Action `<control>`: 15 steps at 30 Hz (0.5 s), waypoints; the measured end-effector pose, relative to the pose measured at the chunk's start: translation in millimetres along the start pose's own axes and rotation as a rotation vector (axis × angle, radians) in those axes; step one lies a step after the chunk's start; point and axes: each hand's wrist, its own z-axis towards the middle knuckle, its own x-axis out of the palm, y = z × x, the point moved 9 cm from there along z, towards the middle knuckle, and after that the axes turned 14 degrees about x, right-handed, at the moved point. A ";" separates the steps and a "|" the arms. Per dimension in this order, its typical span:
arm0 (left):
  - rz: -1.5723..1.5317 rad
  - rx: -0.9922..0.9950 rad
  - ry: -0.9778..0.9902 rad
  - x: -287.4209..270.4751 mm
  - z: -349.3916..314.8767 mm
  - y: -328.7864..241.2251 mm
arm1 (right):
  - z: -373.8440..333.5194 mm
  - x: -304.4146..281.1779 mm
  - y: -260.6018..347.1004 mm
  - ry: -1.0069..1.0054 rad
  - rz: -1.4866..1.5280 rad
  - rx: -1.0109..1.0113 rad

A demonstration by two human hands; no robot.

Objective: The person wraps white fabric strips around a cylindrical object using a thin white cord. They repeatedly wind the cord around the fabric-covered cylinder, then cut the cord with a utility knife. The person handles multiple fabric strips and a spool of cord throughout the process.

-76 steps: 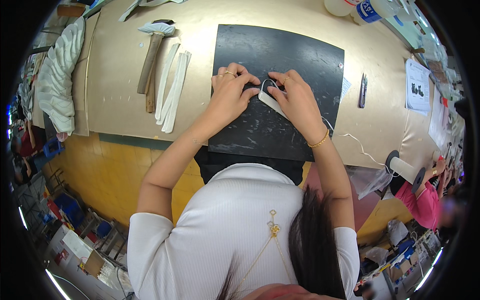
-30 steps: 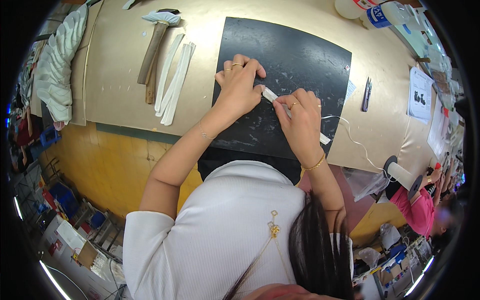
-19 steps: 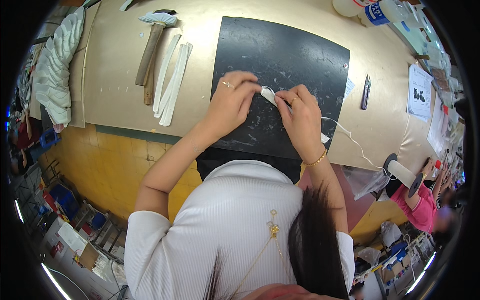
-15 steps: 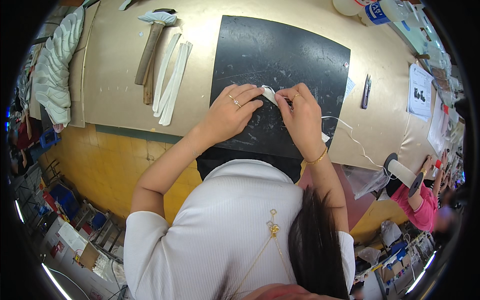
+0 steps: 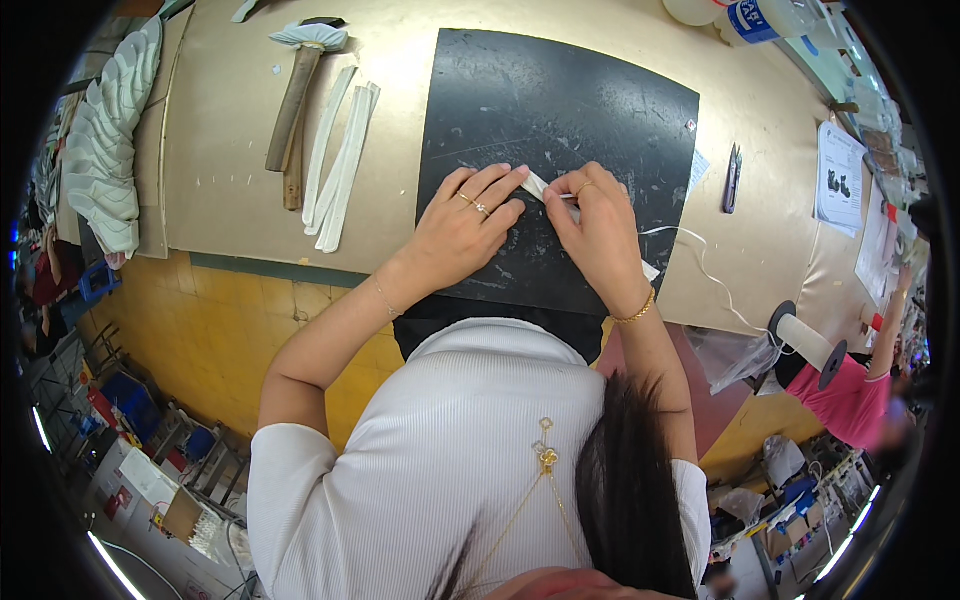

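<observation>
A narrow white strip (image 5: 535, 186) lies slantwise on the black mat (image 5: 560, 95) between my hands. My left hand (image 5: 466, 222) pins the strip's upper end under its fingertips, its thumb lying a little apart. Beside the lower part, my right hand (image 5: 596, 225) has thumb and forefinger pinched on a thin white cord (image 5: 568, 196). The strip's lower end is hidden beneath that hand. From behind my right wrist the cord runs rightward to a spool (image 5: 806, 343) with black flanges at the table's front edge. A small white piece (image 5: 650, 271) shows next to my right wrist.
Left of the mat lie several white strips (image 5: 343, 170) and a hammer (image 5: 296, 110) with a wrapped head. Thread snips (image 5: 733, 180) and printed sheets (image 5: 840, 180) are on the right, bottles (image 5: 765, 20) at the far right. Stacked white pieces (image 5: 105, 150) stand far left. A person in pink (image 5: 850, 405) is nearby.
My right fingers have shifted slightly and now pinch the cord more plainly. The dark-edged loop near my left fingertips no longer shows. The person in pink has moved an arm.
</observation>
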 end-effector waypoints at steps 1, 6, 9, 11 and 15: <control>0.007 -0.003 0.000 -0.8 1.0 -0.6 | -0.8 -0.3 1.5 -0.002 -0.015 -0.019; 0.060 -0.024 0.016 -2.9 8.1 -5.3 | -4.0 -1.2 3.7 -0.034 -0.046 -0.088; 0.132 -0.027 0.048 -0.3 12.9 -10.9 | -7.0 -5.9 5.7 -0.067 -0.102 -0.124; 0.143 -0.038 0.048 -0.8 13.4 -12.8 | -9.9 -9.3 7.0 -0.092 -0.115 -0.169; 0.140 -0.044 0.058 0.3 13.5 -12.7 | -19.0 -9.9 1.0 -0.113 -0.126 -0.256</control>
